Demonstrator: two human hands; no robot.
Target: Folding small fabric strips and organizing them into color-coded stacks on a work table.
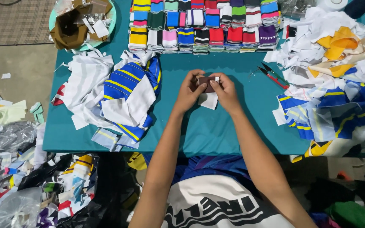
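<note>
Over the middle of the teal table [216,122], both hands meet on one small folded fabric piece [208,82], dark brownish-maroon with a bit of white at its right end and a white flap [209,100] hanging below it toward the near side. The left hand [189,90] pinches the piece from the left, fingers curled in and thumb pressed on top; the right hand [224,92] grips it from the right in the same way, fingertips closed tight on the cloth, so neither hand is open or free. The piece is lifted just off the tabletop between them. Judging by how things lie, a good share of the work looks finished: along the far edge stand neat rows of folded striped pieces [203,25] in yellow, red, blue, green, purple and white, stacked side by side. Much seems left too: a loose heap of blue, white and yellow striped fabric [127,93] lies to the left of the hands, and a larger heap of white, yellow and blue scraps [339,71] covers the right end of the table. Red-handled thread snips [271,76] rest just right of the hands, untouched. A teal bowl [111,20] of brown paper and scraps sits at the far left corner, and cuttings litter the floor [17,67] on the left.
</note>
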